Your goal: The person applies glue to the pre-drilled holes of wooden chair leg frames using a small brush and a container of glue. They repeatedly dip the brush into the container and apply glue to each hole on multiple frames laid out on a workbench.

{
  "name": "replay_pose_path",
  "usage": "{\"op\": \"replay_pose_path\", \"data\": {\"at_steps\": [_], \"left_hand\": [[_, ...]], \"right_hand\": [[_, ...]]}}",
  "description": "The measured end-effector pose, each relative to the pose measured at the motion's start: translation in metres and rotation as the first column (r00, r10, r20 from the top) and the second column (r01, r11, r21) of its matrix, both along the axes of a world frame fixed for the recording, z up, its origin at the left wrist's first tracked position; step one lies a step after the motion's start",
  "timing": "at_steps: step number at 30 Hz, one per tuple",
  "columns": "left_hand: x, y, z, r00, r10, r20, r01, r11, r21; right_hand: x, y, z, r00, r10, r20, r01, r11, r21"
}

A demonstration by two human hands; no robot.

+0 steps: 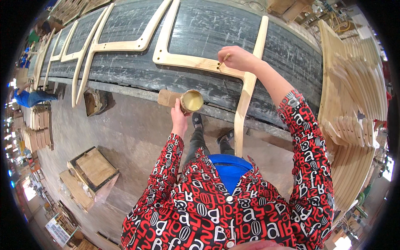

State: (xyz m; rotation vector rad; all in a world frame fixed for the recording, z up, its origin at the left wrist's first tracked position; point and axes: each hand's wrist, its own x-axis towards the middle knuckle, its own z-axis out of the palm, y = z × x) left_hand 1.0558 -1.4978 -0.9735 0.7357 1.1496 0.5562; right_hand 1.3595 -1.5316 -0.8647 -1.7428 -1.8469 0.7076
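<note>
My left hand (pixel 179 118) is closed around a round container (pixel 193 101) of pale yellow, glue-like liquid, held in front of the table edge. A flat piece of wood (pixel 167 98) sticks out on its left side; how the two are joined is hidden. Between the pinched fingers of my right hand (pixel 238 59) is a thin stick (pixel 226 58). Its tip is at the dark holes (pixel 218 65) in the crossbar of a pale wooden chair side frame (pixel 187 61). The frame lies flat on the table, one leg hanging over the near edge.
More wooden frames (pixel 118 45) lie in a row to the left along the long dark table (pixel 208 29). Stacked curved wooden parts (pixel 354 83) stand at the right. A wooden box (pixel 93 166) sits on the floor at lower left. Another person (pixel 35 98) is at far left.
</note>
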Motion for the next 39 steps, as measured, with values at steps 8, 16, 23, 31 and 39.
{"op": "replay_pose_path", "data": {"at_steps": [8, 16, 23, 31, 39], "left_hand": [[0.047, 0.006, 0.001, 0.994, 0.012, 0.107, -0.022, 0.995, 0.092], [0.101, -0.015, 0.020, 0.985, -0.123, 0.124, 0.090, 0.965, 0.246], [0.125, -0.050, 0.045, 0.943, -0.256, 0.212, 0.168, 0.918, 0.359], [0.136, -0.064, 0.074, 0.915, -0.361, 0.180, 0.240, 0.846, 0.476], [0.150, -0.072, 0.083, 0.914, -0.364, 0.179, 0.252, 0.855, 0.453]], "right_hand": [[0.003, -0.073, -0.062, 0.170, -0.598, -0.783, 0.808, 0.540, -0.237], [-0.030, -0.114, -0.038, 0.384, -0.522, -0.762, 0.754, 0.653, -0.068], [-0.007, -0.161, -0.036, -0.032, -0.524, -0.851, 0.711, 0.587, -0.388], [-0.011, -0.184, -0.009, 0.354, -0.480, -0.803, 0.763, 0.645, -0.048], [0.001, -0.191, -0.016, 0.040, -0.478, -0.877, 0.788, 0.555, -0.267]]}}
